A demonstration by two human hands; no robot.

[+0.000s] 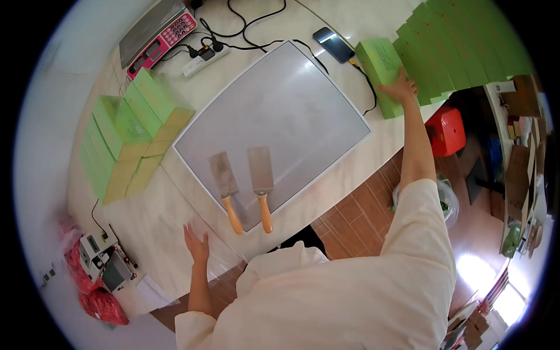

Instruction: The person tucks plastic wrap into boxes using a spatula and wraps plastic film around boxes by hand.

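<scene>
My right hand (401,88) is on a long green box (379,64) at the right of the table, its thumb across the top and its fingers at the right edge. My left hand (197,245) is over the table's near left part with its fingers apart, holding nothing. Between my hands lies a flat grey panel with a white rim (280,105). Two wide-bladed scrapers with wooden handles rest on its near corner, a left scraper (224,181) and a right scraper (262,178); neither hand touches them.
Stacked green boxes (449,46) stand at the far right, and more green boxes (128,125) at the left. A phone (333,45), power strip (206,60) and pink-edged scale (163,44) are at the back. A small machine (105,256) sits left; a red stool (446,131) stands right.
</scene>
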